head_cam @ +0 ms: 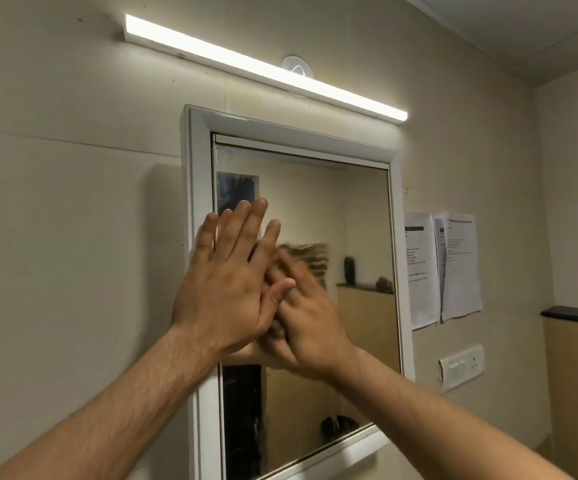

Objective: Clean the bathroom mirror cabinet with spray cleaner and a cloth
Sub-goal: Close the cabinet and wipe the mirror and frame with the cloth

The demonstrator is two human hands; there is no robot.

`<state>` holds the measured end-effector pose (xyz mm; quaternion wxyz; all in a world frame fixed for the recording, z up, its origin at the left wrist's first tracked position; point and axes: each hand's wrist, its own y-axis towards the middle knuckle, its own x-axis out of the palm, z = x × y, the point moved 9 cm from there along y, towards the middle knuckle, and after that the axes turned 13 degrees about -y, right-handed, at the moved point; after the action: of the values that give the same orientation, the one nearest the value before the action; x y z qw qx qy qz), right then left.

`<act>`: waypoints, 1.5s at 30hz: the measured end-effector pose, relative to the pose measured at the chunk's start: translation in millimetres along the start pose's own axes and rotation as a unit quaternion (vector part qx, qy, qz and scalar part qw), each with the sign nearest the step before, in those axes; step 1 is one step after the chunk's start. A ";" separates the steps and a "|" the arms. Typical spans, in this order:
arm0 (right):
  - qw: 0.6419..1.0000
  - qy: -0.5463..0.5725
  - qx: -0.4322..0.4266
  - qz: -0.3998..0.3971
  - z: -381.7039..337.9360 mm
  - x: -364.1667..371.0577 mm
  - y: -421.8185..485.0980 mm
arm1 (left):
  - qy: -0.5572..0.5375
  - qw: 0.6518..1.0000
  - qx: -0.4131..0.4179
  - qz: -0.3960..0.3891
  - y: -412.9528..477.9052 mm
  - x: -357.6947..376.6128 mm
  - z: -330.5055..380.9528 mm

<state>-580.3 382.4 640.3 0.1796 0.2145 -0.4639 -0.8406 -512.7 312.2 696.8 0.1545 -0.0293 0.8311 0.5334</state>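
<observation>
Beige wall carries the mirror cabinet [199,174] at centre. Left hand [225,289], fingers straight and spread, holds nothing, before its 9 o'clock edge; right hand [311,323], at the left's 4 o'clock, is blurred, grip unclear.

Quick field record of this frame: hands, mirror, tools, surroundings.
left hand: open, fingers straight, over the mirror's left edge
right hand: motion-blurred, fingers look straight, in front of the glass
mirror: white-framed, on the wall
cloth, spray: neither seen
light: on, above the mirror
papers: on the wall, right of the mirror
</observation>
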 end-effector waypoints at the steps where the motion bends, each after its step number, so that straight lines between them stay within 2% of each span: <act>1: 0.992 -0.001 -0.123 -0.011 -15.3 -0.9 -3.6 | -0.011 1.000 -0.003 0.021 -1.4 -4.3 -1.3; 2: 0.984 -0.010 -0.176 -0.015 -12.2 -4.0 -4.3 | -0.031 0.998 -0.012 0.048 -2.6 -9.9 -3.1; 3: 0.988 -0.018 -0.154 -0.014 3.0 -8.6 2.4 | -0.060 0.995 -0.029 0.079 -4.3 -15.5 -6.2; 4: 0.998 -0.009 -0.061 -0.006 30.1 -13.4 16.7 | -0.093 0.988 -0.054 0.107 -7.1 -20.7 -12.9; 5: 0.996 0.011 0.093 0.014 69.5 -21.0 28.5 | -0.126 0.981 -0.080 0.127 -8.9 -23.8 -18.1; 6: 0.957 0.050 0.283 0.034 109.8 -28.2 32.3 | -0.149 0.974 -0.100 0.137 -9.8 -25.1 -21.7; 7: 0.898 0.077 0.430 0.048 130.8 -29.1 34.3 | -0.160 0.971 -0.110 0.139 -10.3 -25.6 -24.3; 8: 0.862 0.077 0.500 0.038 130.8 -28.6 40.7 | -0.165 0.971 -0.108 0.137 -9.7 -25.2 -23.0; 9: 0.871 0.050 0.488 0.031 115.5 -28.9 58.2 | -0.166 0.972 -0.098 0.135 -9.0 -25.3 -21.4; 10: 0.914 0.019 0.403 0.038 90.0 -28.4 79.4 | -0.167 0.972 -0.088 0.137 -8.4 -25.1 -18.9; 11: 0.966 -0.004 0.255 0.047 50.2 -27.3 99.3 | -0.170 0.972 -0.083 0.141 -8.3 -25.5 -18.2; 12: 0.994 -0.018 0.098 0.043 9.5 -23.1 104.9 | -0.174 0.970 -0.085 0.148 -8.9 -25.7 -18.6; 13: 0.999 -0.028 -0.027 0.033 -15.6 -22.2 102.4 | -0.181 0.967 -0.094 0.155 -9.2 -26.2 -20.7; 14: 0.993 -0.044 -0.107 0.021 -17.7 -24.3 100.0 | -0.195 0.962 -0.103 0.160 -9.5 -26.7 -23.7; 15: 0.990 -0.058 -0.128 0.017 -2.6 -27.2 100.5 | -0.213 0.957 -0.110 0.163 -9.4 -27.3 -27.1; 16: 0.994 -0.063 -0.087 0.008 22.7 -31.5 106.5 | -0.228 0.952 -0.115 0.166 -8.6 -28.7 -31.5; 17: 0.998 -0.055 0.010 0.006 55.5 -38.4 113.1 | -0.238 0.949 -0.118 0.169 -6.7 -29.6 -35.5; 18: 0.988 -0.028 0.149 0.015 89.0 -46.2 115.5 | -0.247 0.945 -0.123 0.175 -3.8 -30.6 -40.2; 19: 0.961 -0.009 0.276 0.026 110.1 -48.6 113.1 | -0.260 0.938 -0.134 0.187 -0.5 -31.6 -45.8; 20: 0.937 -0.004 0.348 0.034 110.3 -46.9 110.8 | -0.283 0.925 -0.154 0.201 1.5 -31.4 -51.8; 21: 0.937 -0.015 0.346 0.049 93.8 -45.0 115.3 | -0.315 0.907 -0.180 0.215 2.8 -30.0 -59.7; 22: 0.961 -0.028 0.268 0.062 64.8 -41.3 122.5 | -0.358 0.882 -0.207 0.225 1.4 -26.4 -67.0; 23: 0.987 -0.029 0.142 0.066 29.1 -35.2 125.7 | -0.411 0.852 -0.223 0.235 -0.9 -22.5 -72.7; 24: 0.998 -0.026 0.020 0.058 -2.1 -28.6 119.2 | -0.466 0.820 -0.228 0.243 -3.8 -19.1 -76.2; 26: 0.991 -0.028 -0.126 0.020 -21.1 -26.1 100.2 | -0.543 0.769 -0.225 0.250 -8.3 -17.1 -79.0; 27: 0.986 -0.034 -0.161 0.008 -15.3 -28.7 97.0 | -0.553 0.764 -0.222 0.250 -9.3 -18.4 -78.4; 29: 0.987 -0.052 -0.150 -0.003 9.3 -37.1 110.6 | -0.531 0.783 -0.211 0.246 -9.0 -22.5 -73.7; 32: 0.996 -0.084 -0.006 0.015 41.6 -52.6 150.2 | -0.495 0.809 -0.204 0.243 -6.9 -24.2 -68.9; 35: 0.997 -0.058 0.026 0.044 13.4 -42.6 137.9 | -0.520 0.792 -0.203 0.246 -7.7 -22.0 -71.1; 39: 0.999 -0.023 -0.035 0.022 -36.0 -18.9 61.8 | -0.540 0.778 -0.210 0.242 -10.4 -23.7 -68.4; 41: 0.998 -0.021 -0.063 0.001 -34.7 -18.0 52.9 | -0.545 0.774 -0.212 0.241 -11.1 -23.8 -66.0; 43: 1.000 -0.006 -0.021 0.007 -13.0 -30.8 86.3 | -0.543 0.777 -0.208 0.243 -11.1 -24.6 -64.5; 45: 0.996 -0.003 0.085 0.024 17.3 -45.6 131.3 | -0.538 0.779 -0.212 0.242 -10.3 -23.1 -65.8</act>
<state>-537.4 351.1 770.0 0.1797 0.2149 -0.5391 -0.7943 -503.3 246.2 719.6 0.4320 0.4325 0.4585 0.6450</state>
